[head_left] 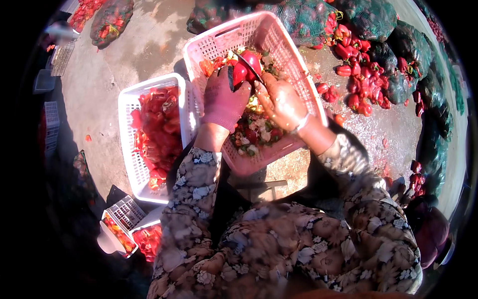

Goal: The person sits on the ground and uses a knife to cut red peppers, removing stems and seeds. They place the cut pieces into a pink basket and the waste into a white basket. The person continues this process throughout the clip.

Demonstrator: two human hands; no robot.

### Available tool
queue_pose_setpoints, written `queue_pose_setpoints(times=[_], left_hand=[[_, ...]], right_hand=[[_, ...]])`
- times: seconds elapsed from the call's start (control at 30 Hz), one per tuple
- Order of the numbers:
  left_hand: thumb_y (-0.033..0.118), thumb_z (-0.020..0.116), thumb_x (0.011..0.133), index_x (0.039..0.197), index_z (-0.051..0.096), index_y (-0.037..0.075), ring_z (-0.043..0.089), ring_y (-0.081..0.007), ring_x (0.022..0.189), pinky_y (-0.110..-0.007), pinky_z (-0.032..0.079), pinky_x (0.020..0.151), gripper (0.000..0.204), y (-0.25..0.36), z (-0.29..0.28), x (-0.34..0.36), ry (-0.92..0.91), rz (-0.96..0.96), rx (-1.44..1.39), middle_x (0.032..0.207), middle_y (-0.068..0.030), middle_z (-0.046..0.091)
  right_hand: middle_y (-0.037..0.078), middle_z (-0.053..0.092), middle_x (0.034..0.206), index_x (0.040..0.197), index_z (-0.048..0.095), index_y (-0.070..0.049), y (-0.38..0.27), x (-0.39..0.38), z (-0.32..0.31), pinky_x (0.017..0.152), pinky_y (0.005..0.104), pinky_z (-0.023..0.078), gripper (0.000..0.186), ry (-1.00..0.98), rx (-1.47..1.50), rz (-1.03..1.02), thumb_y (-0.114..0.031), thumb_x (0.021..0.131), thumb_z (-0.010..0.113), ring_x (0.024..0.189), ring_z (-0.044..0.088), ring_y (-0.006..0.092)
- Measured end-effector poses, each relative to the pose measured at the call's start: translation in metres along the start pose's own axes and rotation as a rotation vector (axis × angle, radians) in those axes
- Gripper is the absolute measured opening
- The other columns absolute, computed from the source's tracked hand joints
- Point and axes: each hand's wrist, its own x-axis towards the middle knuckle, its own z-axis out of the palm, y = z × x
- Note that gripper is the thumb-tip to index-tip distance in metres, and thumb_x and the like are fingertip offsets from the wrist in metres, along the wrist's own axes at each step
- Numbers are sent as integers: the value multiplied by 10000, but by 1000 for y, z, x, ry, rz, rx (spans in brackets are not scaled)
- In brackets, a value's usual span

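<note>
Outdoors on rough, sunlit concrete ground (149, 45), looking straight down over floral-patterned sleeves. Left hand (225, 97), covered in a purple glove, closing around a red bell pepper (245, 70) and holding it up over a pink plastic basket (294, 60). Right hand (281, 102), bare and wet, gripping a knife (246, 64) whose blade is resting against the pepper, so both hands are occupied and neither is spread open. Lying inside the pink basket, beneath the hands, a mix of pepper trimmings (256, 132): red scraps, green stems and pale cores. Sitting just beside it on the person's left and touching its side, a white plastic basket (130, 104) filled with cut red pepper pieces (159, 129). Scattered on the ground to the right, whole red peppers (356, 74), spilling beside dark green mesh sacks (373, 17) of more peppers along the upper edge. Lower left, in shadow, smaller white crates (127, 213), some holding red pieces. Far left, grey crates (50, 127), dim and hard to make out.
</note>
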Motion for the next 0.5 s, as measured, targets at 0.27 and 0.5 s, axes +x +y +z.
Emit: queue_pose_setpoints(times=[0.27,0.5], left_hand=[[138,688,784,1020,621,4,648,-251,826,-348,506,757,279,-16,-7,8,119,-178,-325,903,-135,667],[74,658,800,940,635,5,642,-169,759,-308,505,680,158,-61,-20,19,194,-124,-368,838,-94,673]], right_hand=[[270,564,671,943,524,46,27,-13,45,582,497,449,174,-98,15,70,-126,919,529,648,581,449],[242,553,678,951,518,31,24,-33,30,584,452,461,169,-125,40,18,-136,935,514,644,585,413]])
